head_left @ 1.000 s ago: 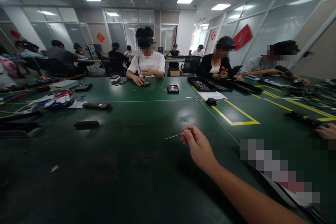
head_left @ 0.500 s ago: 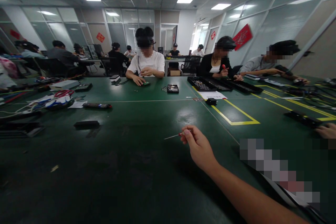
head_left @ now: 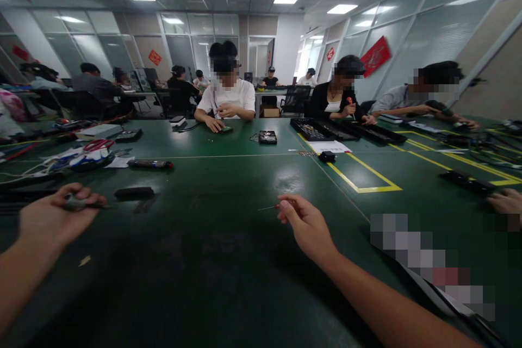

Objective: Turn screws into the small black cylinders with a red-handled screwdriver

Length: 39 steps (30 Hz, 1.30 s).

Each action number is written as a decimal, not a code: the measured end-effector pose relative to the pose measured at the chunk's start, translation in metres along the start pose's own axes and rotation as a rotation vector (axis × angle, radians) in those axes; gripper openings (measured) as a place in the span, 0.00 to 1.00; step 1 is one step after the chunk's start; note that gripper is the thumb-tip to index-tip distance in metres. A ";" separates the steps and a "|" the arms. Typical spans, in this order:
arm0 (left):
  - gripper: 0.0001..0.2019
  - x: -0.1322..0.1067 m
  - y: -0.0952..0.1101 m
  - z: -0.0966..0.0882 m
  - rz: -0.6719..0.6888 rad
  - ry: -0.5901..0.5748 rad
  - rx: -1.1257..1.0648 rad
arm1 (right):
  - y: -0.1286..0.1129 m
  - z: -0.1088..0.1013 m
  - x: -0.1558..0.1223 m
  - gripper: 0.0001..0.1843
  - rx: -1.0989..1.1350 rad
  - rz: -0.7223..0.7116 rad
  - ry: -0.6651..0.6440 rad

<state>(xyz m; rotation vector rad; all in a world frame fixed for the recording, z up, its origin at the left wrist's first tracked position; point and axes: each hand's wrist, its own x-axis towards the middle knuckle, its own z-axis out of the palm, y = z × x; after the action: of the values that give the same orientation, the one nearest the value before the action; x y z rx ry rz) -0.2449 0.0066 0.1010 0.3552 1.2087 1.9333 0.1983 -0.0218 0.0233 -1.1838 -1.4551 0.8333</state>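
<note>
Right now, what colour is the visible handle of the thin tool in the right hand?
The handle is red, in the head view.

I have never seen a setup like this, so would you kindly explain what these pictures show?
There is no machine here: a camera worn on a person's head looks forward and down at their bare hands, and every picture comes from it. The left hand grips a greyish object, too blurred to name; the right hand pinches a thin rod, red near the fingers. On the green table lie a black bar and a small black block, among other things.
</note>
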 end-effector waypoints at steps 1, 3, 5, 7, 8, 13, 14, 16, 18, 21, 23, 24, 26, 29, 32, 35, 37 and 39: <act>0.16 -0.003 -0.014 0.007 -0.074 -0.075 -0.019 | -0.001 0.000 0.000 0.17 -0.003 0.007 0.011; 0.11 -0.016 -0.043 0.028 -0.220 -0.223 -0.039 | -0.002 -0.001 0.000 0.17 -0.013 0.014 0.027; 0.06 -0.036 -0.071 0.052 -0.311 -0.365 -0.032 | -0.003 -0.001 -0.001 0.17 -0.027 0.011 0.032; 0.07 -0.058 -0.094 0.076 -0.439 -0.471 -0.034 | -0.004 -0.002 -0.001 0.17 -0.034 0.000 0.031; 0.08 -0.068 -0.105 0.086 -0.476 -0.493 -0.041 | -0.004 -0.003 -0.001 0.17 -0.033 -0.004 0.034; 0.19 -0.104 -0.152 0.116 -0.471 -0.647 0.026 | -0.006 -0.006 0.000 0.15 -0.034 -0.011 0.040; 0.21 -0.109 -0.161 0.119 -0.437 -0.697 0.073 | -0.008 -0.006 -0.001 0.15 -0.042 -0.020 0.039; 0.20 -0.118 -0.176 0.121 -0.334 -0.811 0.190 | -0.010 -0.007 -0.001 0.16 -0.064 -0.042 0.039; 0.17 -0.124 -0.188 0.119 -0.164 -0.926 0.341 | -0.012 -0.007 -0.002 0.17 -0.077 -0.055 0.047; 0.14 -0.129 -0.195 0.112 0.178 -1.083 0.618 | -0.014 -0.006 -0.003 0.17 -0.075 -0.047 0.048; 0.14 -0.130 -0.196 0.106 0.389 -1.142 0.753 | -0.014 -0.006 -0.003 0.18 -0.071 -0.023 0.041; 0.15 -0.130 -0.195 0.104 0.464 -1.159 0.789 | -0.014 -0.006 -0.003 0.18 -0.070 -0.012 0.038; 0.17 -0.130 -0.195 0.101 0.539 -1.194 0.825 | -0.014 -0.007 -0.003 0.18 -0.062 -0.006 0.041; 0.22 -0.129 -0.195 0.100 0.522 -1.196 0.865 | -0.014 -0.007 -0.004 0.16 -0.016 -0.037 0.066; 0.21 -0.128 -0.196 0.101 0.468 -1.104 0.885 | -0.013 -0.007 -0.004 0.15 0.061 -0.073 0.124; 0.17 -0.129 -0.195 0.103 0.450 -1.079 0.892 | -0.011 -0.005 -0.003 0.15 0.106 -0.077 0.149; 0.16 -0.129 -0.194 0.103 0.456 -1.073 0.888 | -0.010 -0.004 -0.002 0.15 0.115 -0.068 0.148; 0.17 -0.128 -0.193 0.103 0.463 -1.062 0.879 | -0.008 -0.004 -0.002 0.15 0.121 -0.069 0.164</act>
<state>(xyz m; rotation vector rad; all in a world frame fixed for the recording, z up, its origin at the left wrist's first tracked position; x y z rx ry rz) -0.0082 0.0147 0.0105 1.9510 1.1564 1.0457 0.2005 -0.0268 0.0313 -1.0796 -1.2864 0.7483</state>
